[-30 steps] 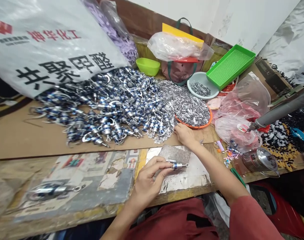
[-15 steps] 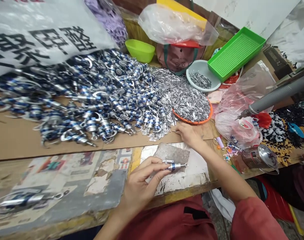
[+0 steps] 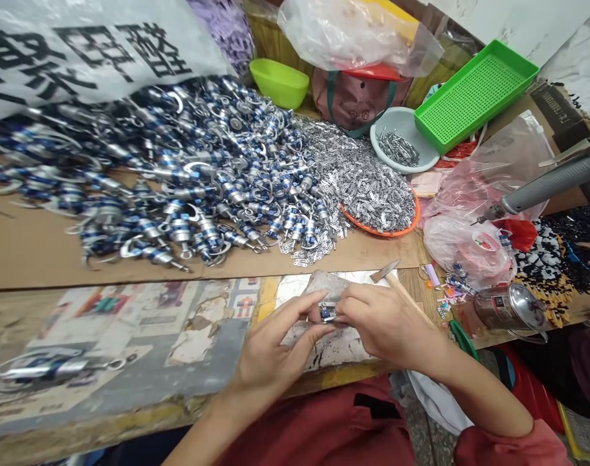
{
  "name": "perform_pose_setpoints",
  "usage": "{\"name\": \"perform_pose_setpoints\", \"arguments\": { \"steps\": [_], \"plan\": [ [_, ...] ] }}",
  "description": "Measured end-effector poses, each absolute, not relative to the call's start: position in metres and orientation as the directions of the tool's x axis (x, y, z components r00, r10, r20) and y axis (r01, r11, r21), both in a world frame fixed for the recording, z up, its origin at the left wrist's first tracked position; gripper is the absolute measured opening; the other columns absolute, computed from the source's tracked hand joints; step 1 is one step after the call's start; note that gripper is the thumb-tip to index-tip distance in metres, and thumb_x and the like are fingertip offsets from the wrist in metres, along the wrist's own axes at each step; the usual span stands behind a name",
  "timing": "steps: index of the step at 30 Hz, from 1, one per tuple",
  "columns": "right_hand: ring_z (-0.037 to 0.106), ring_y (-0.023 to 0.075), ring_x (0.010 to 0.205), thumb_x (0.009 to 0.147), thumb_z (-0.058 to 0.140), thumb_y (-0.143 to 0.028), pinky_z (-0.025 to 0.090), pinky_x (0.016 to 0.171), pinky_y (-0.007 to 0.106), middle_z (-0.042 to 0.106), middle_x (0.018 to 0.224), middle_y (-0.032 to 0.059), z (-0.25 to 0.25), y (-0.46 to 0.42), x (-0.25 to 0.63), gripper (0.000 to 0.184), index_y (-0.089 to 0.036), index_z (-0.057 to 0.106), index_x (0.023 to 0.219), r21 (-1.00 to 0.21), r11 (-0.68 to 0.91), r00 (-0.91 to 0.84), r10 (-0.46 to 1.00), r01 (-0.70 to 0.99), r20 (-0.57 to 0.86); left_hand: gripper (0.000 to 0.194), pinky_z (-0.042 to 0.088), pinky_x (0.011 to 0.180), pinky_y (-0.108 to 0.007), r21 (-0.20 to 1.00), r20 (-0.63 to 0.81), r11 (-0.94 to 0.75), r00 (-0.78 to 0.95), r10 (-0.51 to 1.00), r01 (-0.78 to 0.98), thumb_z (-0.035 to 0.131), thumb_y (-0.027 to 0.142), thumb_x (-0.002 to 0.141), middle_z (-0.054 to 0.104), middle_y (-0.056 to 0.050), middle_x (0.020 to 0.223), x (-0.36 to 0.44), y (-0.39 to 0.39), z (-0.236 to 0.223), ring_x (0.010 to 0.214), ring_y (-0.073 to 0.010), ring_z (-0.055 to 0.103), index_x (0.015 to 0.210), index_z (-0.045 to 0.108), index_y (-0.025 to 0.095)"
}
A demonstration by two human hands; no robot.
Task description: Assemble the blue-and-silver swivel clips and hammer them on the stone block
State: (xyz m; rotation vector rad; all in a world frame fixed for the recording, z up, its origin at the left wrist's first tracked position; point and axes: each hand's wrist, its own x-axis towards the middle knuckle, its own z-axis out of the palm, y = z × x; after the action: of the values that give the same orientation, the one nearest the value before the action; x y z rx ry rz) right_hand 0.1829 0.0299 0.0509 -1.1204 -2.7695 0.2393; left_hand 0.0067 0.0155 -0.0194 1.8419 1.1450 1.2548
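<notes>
Blue-and-silver metal shows between our two hands: one small swivel part (image 3: 328, 313), pinched over a grey pad (image 3: 324, 285) at the near edge of the tabletop (image 3: 43, 259). Our left hand (image 3: 270, 353) has its thumb and forefinger closed on the part from the left; our right hand (image 3: 385, 320) closes its fingers (image 3: 346, 304) on the same part from the right, so both hands touch it. One hammer (image 3: 392, 275) lies just beyond the right hand. Farther off spreads one large heap of blue swivels (image 3: 178, 175), too many to count, with one orange tray of silver tags (image 3: 372, 200) to its right. Beyond those we count one lime bowl (image 3: 279, 81), one pale bowl of pins (image 3: 402, 147) and one green perforated tray (image 3: 474, 94). One steel can (image 3: 508, 310) stands at the right, near the tabletop's edge.
</notes>
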Motion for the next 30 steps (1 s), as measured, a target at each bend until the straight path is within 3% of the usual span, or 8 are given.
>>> {"name": "perform_pose_setpoints", "arguments": {
  "steps": [5, 7, 10, 14, 19, 22, 27, 30],
  "plan": [
    [0.056, 0.0144, 0.070, 0.085, 0.044, -0.007, 0.040, 0.063, 0.025, 0.061, 0.080, 0.0034, 0.051, 0.030, 0.184, 0.016, -0.017, 0.056, 0.082, -0.212, 0.706, -0.698, 0.705, 0.676, 0.123, 0.019, 0.050, 0.059, -0.018, 0.867, 0.443, -0.467, 0.157, 0.883, 0.177, 0.066, 0.009, 0.072, 0.068, 0.002, 0.073, 0.006, 0.018, -0.009, 0.064, -0.0097, 0.063, 0.083, 0.071, 0.024],
    [0.059, 0.0155, 0.082, 0.088, 0.050, -0.018, 0.045, 0.071, 0.025, 0.064, 0.089, 0.0055, 0.046, 0.028, 0.187, 0.008, -0.016, 0.056, 0.093, -0.336, 0.694, -0.673, 0.713, 0.637, 0.198, 0.015, 0.050, 0.057, -0.017, 0.939, 0.326, -0.333, 0.085, 0.942, 0.090, 0.067, 0.011, 0.071, 0.067, 0.002, 0.070, 0.005, 0.017, -0.010, 0.063, -0.0097, 0.062, 0.077, 0.072, 0.024],
    [0.059, 0.0145, 0.093, 0.086, 0.055, -0.023, 0.048, 0.079, 0.024, 0.064, 0.097, 0.0066, 0.034, 0.021, 0.191, 0.020, -0.017, 0.054, 0.105, -0.466, 0.724, -0.626, 0.683, 0.509, 0.377, 0.005, 0.052, 0.059, -0.019, 0.994, 0.099, -0.097, 0.043, 0.994, -0.055, 0.070, 0.020, 0.070, 0.068, 0.000, 0.071, 0.003, 0.016, -0.013, 0.067, -0.0122, 0.064, 0.073, 0.073, 0.023],
    [0.062, 0.0133, 0.089, 0.087, 0.047, -0.011, 0.051, 0.076, 0.023, 0.067, 0.095, 0.0062, 0.019, 0.016, 0.195, 0.019, -0.019, 0.060, 0.099, -0.350, 0.815, -0.594, 0.577, 0.461, 0.560, 0.004, 0.054, 0.058, -0.022, 0.997, 0.037, -0.031, 0.091, 0.995, -0.068, 0.070, 0.023, 0.069, 0.068, -0.001, 0.071, 0.003, 0.015, -0.006, 0.066, -0.0141, 0.064, 0.072, 0.073, 0.022],
    [0.063, 0.0149, 0.091, 0.087, 0.047, -0.012, 0.053, 0.075, 0.026, 0.068, 0.095, 0.0078, 0.015, 0.017, 0.198, 0.022, -0.019, 0.061, 0.103, -0.334, 0.824, -0.584, 0.562, 0.457, 0.586, 0.007, 0.050, 0.049, -0.019, 0.984, 0.163, -0.171, 0.128, 0.978, 0.053, 0.068, 0.017, 0.070, 0.064, 0.000, 0.064, 0.006, 0.019, 0.010, 0.058, -0.0121, 0.061, 0.070, 0.072, 0.022],
    [0.064, 0.0142, 0.091, 0.086, 0.047, -0.009, 0.053, 0.074, 0.025, 0.068, 0.097, 0.0077, 0.015, 0.014, 0.199, 0.027, -0.021, 0.061, 0.105, -0.397, 0.792, -0.547, 0.608, 0.463, 0.575, 0.008, 0.053, 0.056, -0.019, 0.982, 0.166, -0.176, 0.133, 0.977, 0.067, 0.068, 0.018, 0.070, 0.066, -0.002, 0.073, 0.007, 0.019, 0.009, 0.068, -0.0137, 0.065, 0.069, 0.073, 0.023],
    [0.066, 0.0123, 0.081, 0.080, 0.063, -0.016, 0.055, 0.070, 0.020, 0.070, 0.089, 0.0068, 0.011, 0.002, 0.195, 0.020, -0.020, 0.066, 0.099, -0.692, 0.616, -0.391, 0.783, 0.377, 0.484, 0.007, 0.056, 0.058, -0.016, 0.978, -0.127, 0.139, 0.085, 0.988, -0.158, 0.071, 0.024, 0.068, 0.075, 0.000, 0.074, 0.016, 0.005, -0.005, 0.065, -0.0130, 0.069, 0.074, 0.074, 0.026],
    [0.067, 0.0130, 0.074, 0.078, 0.066, -0.019, 0.055, 0.066, 0.022, 0.070, 0.083, 0.0065, 0.011, -0.003, 0.197, 0.014, -0.019, 0.069, 0.092, -0.815, 0.467, -0.288, 0.878, 0.342, 0.382, 0.030, 0.056, 0.059, -0.015, 0.899, -0.272, 0.286, 0.089, 0.958, -0.331, 0.078, 0.021, 0.058, 0.076, 0.001, 0.077, 0.025, -0.005, -0.008, 0.067, -0.0134, 0.070, 0.088, 0.073, 0.027]
  ]
}}
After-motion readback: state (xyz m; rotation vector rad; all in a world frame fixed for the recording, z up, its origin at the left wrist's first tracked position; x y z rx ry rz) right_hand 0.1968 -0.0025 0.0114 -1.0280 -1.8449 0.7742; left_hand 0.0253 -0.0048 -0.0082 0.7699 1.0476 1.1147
